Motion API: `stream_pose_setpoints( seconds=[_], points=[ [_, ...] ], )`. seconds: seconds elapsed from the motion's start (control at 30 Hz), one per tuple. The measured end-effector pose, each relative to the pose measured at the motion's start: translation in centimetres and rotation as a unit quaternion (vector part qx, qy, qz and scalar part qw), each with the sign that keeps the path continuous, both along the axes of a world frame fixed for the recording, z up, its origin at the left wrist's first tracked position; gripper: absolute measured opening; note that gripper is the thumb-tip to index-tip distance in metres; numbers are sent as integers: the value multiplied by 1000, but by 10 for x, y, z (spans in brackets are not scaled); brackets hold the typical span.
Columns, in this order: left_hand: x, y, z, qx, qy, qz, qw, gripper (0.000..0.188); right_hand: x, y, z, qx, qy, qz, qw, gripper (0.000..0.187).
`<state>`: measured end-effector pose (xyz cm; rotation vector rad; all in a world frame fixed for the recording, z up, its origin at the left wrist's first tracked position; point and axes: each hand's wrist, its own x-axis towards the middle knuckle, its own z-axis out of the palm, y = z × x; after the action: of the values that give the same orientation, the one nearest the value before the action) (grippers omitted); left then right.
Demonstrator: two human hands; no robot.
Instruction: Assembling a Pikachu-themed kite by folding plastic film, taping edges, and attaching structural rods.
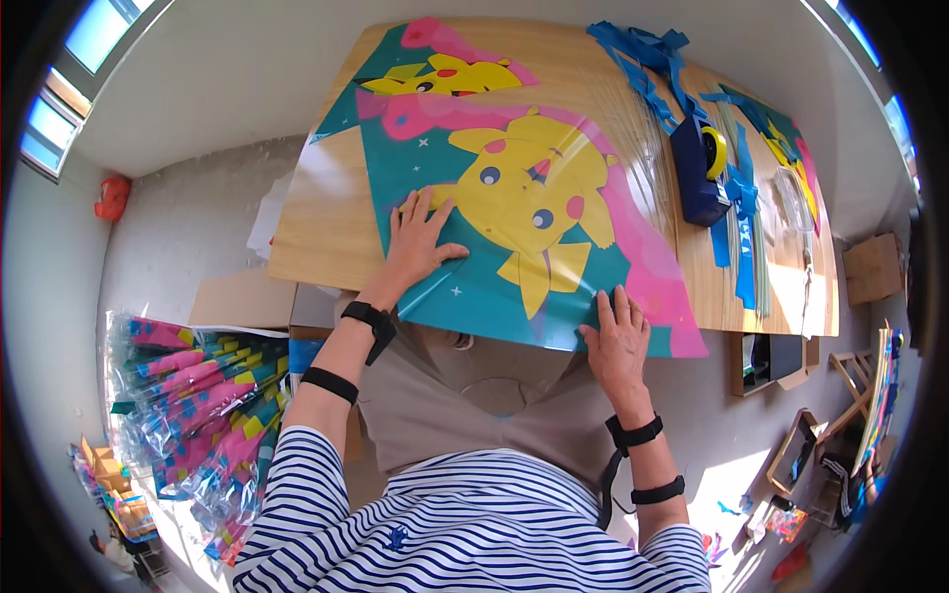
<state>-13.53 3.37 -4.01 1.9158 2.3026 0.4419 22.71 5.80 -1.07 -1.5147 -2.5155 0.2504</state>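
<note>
A thin, glossy printed sheet (494, 282) in teal and pink, with a yellow cartoon animal on it, lies over the table's near edge. The animal's head points toward me. My left hand (419, 242) rests on the teal part at the left, its fingers spread and thumb out. At the near right corner my right hand (617, 341) lies on the sheet's front border, fingers stretched forward. What the sheet's overhanging edge rests on is hidden. Another sheet with a similar print (465, 75) is partly covered behind it.
A dark blue tape dispenser (692, 188) with a yellow roll stands right of the sheet on the wooden table (326, 217). Around it are thin rods (633, 128) and blue strips (643, 47). Clear-wrapped colourful bundles (203, 395) fill the floor area at left.
</note>
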Motion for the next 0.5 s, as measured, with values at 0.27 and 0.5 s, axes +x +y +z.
stream_pose_setpoints(
  seconds=[0.27, 0.5],
  points=[
    [-16, 38, 31, -13, 123, -104, 987, 83, -11, -33, 19, 12, -42, 41, 998, 58],
    [-10, 59, 62, -43, 233, -86, 968, 68, -23, -18, 29, -46, 62, 62, 995, 54]
  ],
)
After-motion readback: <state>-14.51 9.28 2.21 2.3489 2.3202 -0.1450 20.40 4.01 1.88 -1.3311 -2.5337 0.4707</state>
